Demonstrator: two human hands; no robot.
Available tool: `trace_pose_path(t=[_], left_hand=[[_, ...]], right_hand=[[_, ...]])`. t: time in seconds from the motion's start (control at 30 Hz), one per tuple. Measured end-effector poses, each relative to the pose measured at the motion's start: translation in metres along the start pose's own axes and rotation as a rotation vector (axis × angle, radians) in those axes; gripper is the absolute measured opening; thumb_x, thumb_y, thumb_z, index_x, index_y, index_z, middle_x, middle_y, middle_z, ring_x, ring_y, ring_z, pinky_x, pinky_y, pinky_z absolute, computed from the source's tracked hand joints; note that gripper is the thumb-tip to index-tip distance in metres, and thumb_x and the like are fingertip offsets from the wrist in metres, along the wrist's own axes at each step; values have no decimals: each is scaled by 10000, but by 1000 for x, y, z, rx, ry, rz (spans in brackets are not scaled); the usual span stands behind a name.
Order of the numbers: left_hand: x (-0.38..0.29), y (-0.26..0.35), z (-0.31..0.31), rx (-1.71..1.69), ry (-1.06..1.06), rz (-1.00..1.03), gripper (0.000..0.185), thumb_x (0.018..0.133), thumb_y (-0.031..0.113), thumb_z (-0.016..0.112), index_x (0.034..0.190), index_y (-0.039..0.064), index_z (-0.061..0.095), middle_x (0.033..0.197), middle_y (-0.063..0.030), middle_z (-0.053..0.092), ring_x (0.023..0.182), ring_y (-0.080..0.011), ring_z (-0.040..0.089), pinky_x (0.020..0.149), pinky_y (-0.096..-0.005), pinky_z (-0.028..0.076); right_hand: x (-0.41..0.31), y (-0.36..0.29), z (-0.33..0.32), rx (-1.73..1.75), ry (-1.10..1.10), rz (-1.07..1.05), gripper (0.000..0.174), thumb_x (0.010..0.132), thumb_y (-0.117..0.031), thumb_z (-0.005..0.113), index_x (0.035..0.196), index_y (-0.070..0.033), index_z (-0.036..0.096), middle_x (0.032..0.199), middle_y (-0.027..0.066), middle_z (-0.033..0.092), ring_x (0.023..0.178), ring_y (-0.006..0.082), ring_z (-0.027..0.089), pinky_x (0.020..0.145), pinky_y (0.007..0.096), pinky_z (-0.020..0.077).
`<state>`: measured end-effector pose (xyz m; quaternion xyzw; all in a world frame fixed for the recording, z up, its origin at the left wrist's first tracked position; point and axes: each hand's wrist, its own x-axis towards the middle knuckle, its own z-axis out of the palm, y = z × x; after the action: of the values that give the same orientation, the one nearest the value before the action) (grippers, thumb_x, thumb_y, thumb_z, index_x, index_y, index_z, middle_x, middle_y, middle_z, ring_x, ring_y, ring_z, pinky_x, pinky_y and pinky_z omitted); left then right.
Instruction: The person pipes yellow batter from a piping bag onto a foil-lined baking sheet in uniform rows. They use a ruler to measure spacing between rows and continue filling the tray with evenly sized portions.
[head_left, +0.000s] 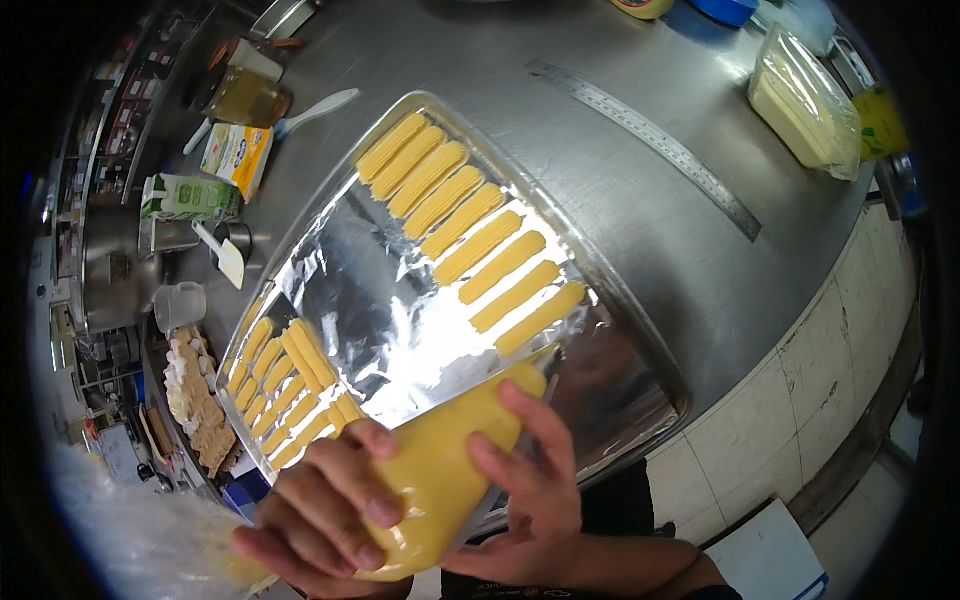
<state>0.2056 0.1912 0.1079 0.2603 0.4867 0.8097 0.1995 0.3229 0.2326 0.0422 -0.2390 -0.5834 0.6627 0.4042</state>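
Note:
A clear piping bag full of yellow dough (442, 472) lies between my hands above the near side of a foil-lined metal baking tray (630, 300). My left hand (330, 502) grips the bag's wide part, fingers curled over it. At the bag's narrower end, my right hand (536, 472) cups it with thumb and fingers. The bag's tip points up and right, close to the last of a row of ridged yellow dough strips (480, 247). Shorter piped strips (289, 382) sit at the tray's left end, some side by side. The nozzle is hard to make out.
A steel ruler (652, 142) lies on the metal table behind the tray. Leftward are a white brush (322, 109), a carton (191, 197), a spatula (225, 255), a plastic cup (180, 306) and an egg flat with eggs (199, 405). A wrapped tub (802, 112) stands far right.

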Motion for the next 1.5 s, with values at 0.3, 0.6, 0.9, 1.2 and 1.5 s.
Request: trace_pose_path(t=[0.3, 0.6, 0.9, 1.2, 1.5], left_hand=[[8, -46, 25, -33, -60, -35, 739, 1142, 462, 162, 470, 217, 349, 529, 5, 488, 708, -192, 539, 920, -457, 407], [10, -47, 24, -21, -71, -20, 763, 1142, 461, 167, 455, 199, 373, 510, -20, 494, 687, -204, 544, 897, -451, 394], [11, -39, 17, -38, -74, -13, 768, 1143, 454, 192, 446, 193, 381, 494, -24, 499, 660, -203, 534, 841, -429, 388], [8, -28, 6, -19, -52, -24, 768, 1142, 451, 202, 433, 196, 348, 481, -17, 484, 647, -195, 525, 831, -421, 389], [2, -20, -4, 13, 2, -37, 759, 1142, 450, 209, 436, 205, 341, 479, -5, 481, 637, -175, 520, 829, -403, 390]], right_hand=[[17, 20, -34, 79, 64, -5, 842, 646, -119, 976, 1391, 3, 603, 1577, 311, 267, 1428, 451, 435, 1061, 512, 535], [18, 20, -37, 79, 44, -3, 827, 663, -95, 961, 1401, 5, 601, 1587, 308, 249, 1440, 461, 412, 1071, 526, 522], [11, 20, -25, 80, 41, -5, 818, 669, -105, 958, 1399, -5, 603, 1586, 302, 254, 1448, 465, 395, 1063, 526, 526], [1, 22, -11, 101, 50, 2, 844, 644, -110, 971, 1396, -1, 603, 1581, 307, 260, 1433, 457, 419, 1051, 512, 539], [-9, 24, 3, 126, 54, 25, 860, 624, -111, 979, 1392, 0, 608, 1575, 311, 268, 1423, 445, 441, 1043, 496, 548]])
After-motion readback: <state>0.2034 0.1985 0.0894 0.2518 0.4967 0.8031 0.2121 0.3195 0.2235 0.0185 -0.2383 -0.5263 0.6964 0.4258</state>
